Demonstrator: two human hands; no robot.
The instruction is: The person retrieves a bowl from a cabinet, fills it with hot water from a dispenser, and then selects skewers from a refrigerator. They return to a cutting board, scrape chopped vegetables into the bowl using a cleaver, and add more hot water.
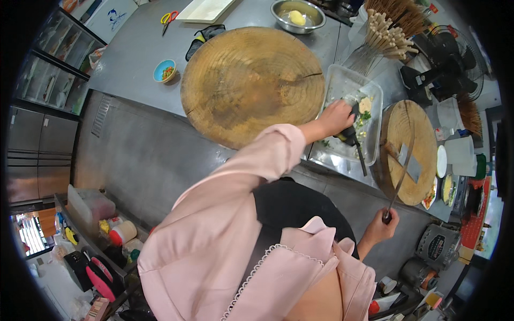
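Reaching right across the body, my left hand (338,117) is closed on a black-and-yellow tool (350,135) with a narrow dark end, over a clear plastic tray (379,116). The tool's exact kind cannot be told. Chopped greens (364,116) and pale bits lie in the tray. At the lower right, my right hand (381,227) grips the dark handle of a long, thin metal tool (402,172), perhaps a knife seen edge-on. Its far part passes in view over a small round wooden block (415,124), where a cleaver (413,166) lies flat.
A large round chopping block (249,80) stands on the steel counter (132,72). Around it are a blue bowl (164,71) of chopped peppers, scissors (167,22), a white tray (204,10) and a metal bowl (299,30). Skewers (385,38) and a fan (449,60) stand at right.
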